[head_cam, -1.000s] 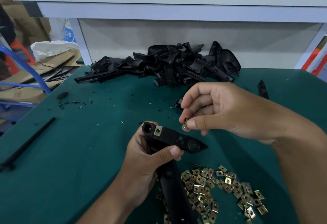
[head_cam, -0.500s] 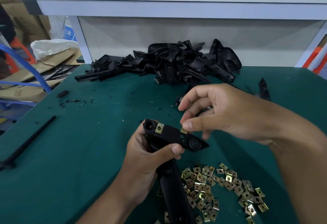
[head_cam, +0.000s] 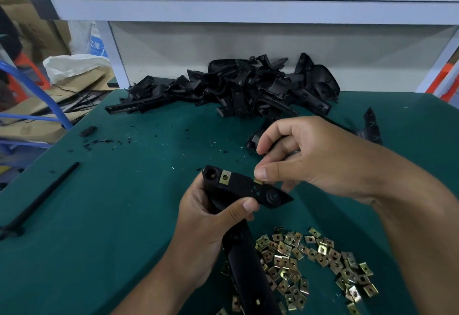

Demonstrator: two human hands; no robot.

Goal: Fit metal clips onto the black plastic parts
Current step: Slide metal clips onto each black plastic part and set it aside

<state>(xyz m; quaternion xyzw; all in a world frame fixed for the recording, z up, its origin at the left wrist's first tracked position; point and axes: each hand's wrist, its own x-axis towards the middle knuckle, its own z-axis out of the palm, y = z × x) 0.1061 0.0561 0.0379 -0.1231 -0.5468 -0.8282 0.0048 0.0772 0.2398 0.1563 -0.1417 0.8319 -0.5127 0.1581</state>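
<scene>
My left hand (head_cam: 211,225) grips a long black plastic part (head_cam: 244,189) above the green table, thumb across its front edge. One brass clip (head_cam: 225,177) sits fitted near the part's left end. My right hand (head_cam: 310,158) pinches a second metal clip (head_cam: 258,181) between thumb and forefinger and holds it against the part's upper edge, close to a round boss. Most of that clip is hidden by the thumb. A heap of loose brass clips (head_cam: 313,262) lies on the table below my hands.
A pile of black plastic parts (head_cam: 243,88) lies at the back of the green table (head_cam: 119,210). A thin black rod (head_cam: 39,198) lies at the left. One single black part (head_cam: 371,125) sits at the right. A white shelf (head_cam: 248,4) hangs overhead.
My right hand has brought the clip down from above the part onto its upper edge. The left hand has held the part nearly still.
</scene>
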